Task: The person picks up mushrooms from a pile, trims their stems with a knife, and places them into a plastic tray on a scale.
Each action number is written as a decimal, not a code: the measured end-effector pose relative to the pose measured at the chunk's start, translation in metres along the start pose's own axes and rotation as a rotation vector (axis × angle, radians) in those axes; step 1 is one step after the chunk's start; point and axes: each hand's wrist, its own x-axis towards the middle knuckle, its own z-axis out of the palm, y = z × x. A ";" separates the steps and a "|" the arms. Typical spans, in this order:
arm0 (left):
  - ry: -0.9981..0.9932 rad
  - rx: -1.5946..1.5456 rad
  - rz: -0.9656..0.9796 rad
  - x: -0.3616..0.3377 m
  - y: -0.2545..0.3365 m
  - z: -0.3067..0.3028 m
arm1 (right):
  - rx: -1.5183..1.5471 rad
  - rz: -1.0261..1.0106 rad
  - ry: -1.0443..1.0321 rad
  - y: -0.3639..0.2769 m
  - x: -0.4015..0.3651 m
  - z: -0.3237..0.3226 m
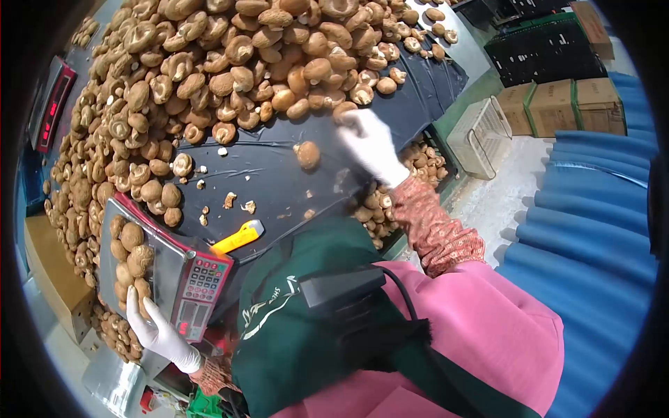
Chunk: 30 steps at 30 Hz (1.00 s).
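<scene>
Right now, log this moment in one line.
left hand: at mushrooms on scale; right hand: by mushroom pile; yellow tool: beside scale

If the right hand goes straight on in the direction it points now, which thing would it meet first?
The right hand would most likely meet a brown mushroom at the near edge of the mushroom pile; whether it already touches that one is unclear, as the hand is blurred.

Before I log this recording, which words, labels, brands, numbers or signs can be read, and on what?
"SHE", apparently, following letters unclear: green apron.
Larger white lettering there: unreadable.
Near scale: keypad and red display too small to read.
Far scale: red digits too blurred.
</scene>
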 end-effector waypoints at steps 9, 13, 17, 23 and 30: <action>-0.042 0.080 0.119 0.005 0.012 0.013 | -0.538 -0.135 0.207 0.114 0.068 -0.045; -0.011 0.033 0.094 -0.001 0.008 0.011 | 0.354 0.379 0.138 0.113 0.058 -0.058; -0.035 0.113 0.101 -0.008 0.007 0.017 | 1.168 0.535 0.071 0.104 0.037 -0.071; -0.028 -0.085 0.018 -0.006 0.029 0.027 | 1.631 0.593 -0.283 0.033 0.026 -0.047; -0.395 -1.023 -0.466 -0.015 0.100 0.044 | 1.033 0.087 -0.846 -0.131 -0.024 0.060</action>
